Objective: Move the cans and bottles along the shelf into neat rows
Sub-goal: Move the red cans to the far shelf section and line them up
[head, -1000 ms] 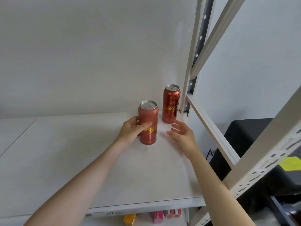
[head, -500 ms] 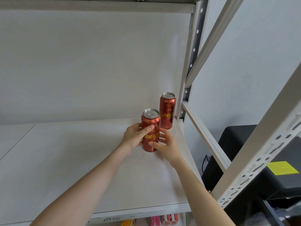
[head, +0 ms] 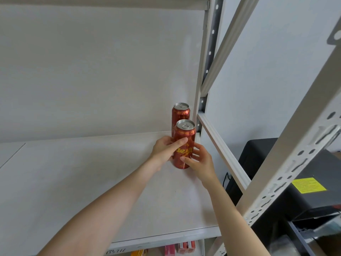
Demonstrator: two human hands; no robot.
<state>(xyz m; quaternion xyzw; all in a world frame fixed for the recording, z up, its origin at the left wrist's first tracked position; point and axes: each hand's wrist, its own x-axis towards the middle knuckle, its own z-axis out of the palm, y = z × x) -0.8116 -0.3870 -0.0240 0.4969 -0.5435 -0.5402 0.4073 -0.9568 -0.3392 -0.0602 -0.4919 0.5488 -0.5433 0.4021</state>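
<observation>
The front can [head: 185, 134] has slid to the right and a little deeper along the shelf [head: 92, 172] since a moment ago, so that it now stands straight in front of the back can [head: 180, 112] and covers its lower half from where I watch; the right hand [head: 200, 163], which a second ago hovered clear, has closed in on it. Both hands now share one grip on this can: the left hand [head: 164, 150] wraps it from the left with the thumb laid across the printed face, and the right hand holds it low on the right side, thumb on the front near the base, fingers curled round the far side. The can stands upright with its foot on the board, near the right rear corner by the upright post [head: 206, 71]. What the next move turns on, I judge, is the line from the grip to the back can: it lies directly beyond, away from the person, long axis vertical like its mate. Whether the two cans already touch I cannot tell, since one hides the gap. Neither hand is nearer; any last nudge would go straight back.
</observation>
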